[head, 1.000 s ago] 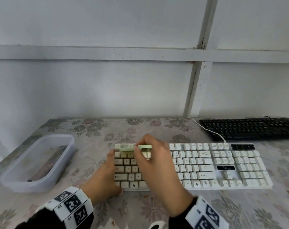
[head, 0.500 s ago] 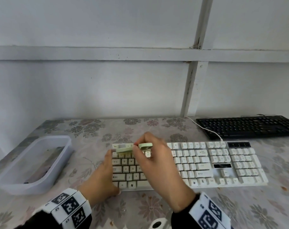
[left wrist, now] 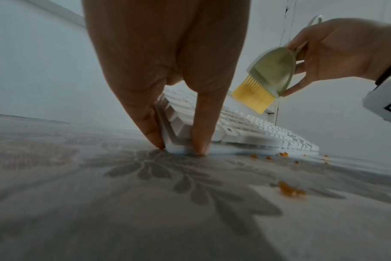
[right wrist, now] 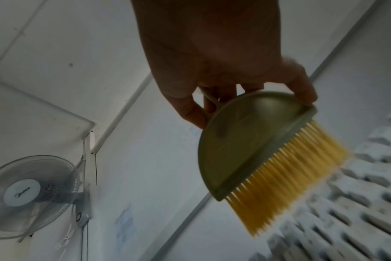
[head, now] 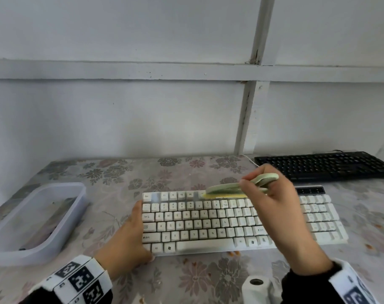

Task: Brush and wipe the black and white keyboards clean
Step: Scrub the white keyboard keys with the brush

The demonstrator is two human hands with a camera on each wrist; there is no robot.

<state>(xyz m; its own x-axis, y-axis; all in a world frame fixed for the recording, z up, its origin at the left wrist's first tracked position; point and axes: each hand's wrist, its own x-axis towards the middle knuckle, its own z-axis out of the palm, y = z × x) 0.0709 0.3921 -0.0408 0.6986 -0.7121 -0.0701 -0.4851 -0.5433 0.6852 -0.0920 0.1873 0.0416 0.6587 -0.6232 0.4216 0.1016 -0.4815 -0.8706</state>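
The tabletop (head: 186,172) wears a smooth floral covering with a dull sheen, like oilcloth. On it, the white keyboard (head: 208,224) is matt plastic, its keycaps a little yellowed. The brush (right wrist: 246,141) has a smooth pale green plastic body, faintly glossy, and stiff yellow synthetic-looking bristles (right wrist: 286,180). Toward the far right corner the black keyboard (head: 322,164) is dark matt plastic. Near the left edge stands a translucent, frosted plastic container (head: 61,220).

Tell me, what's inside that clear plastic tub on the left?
The plastic tub holds something flat and dark along its bottom, but its frosted walls blur it too much to identify. The wrist views don't show it.
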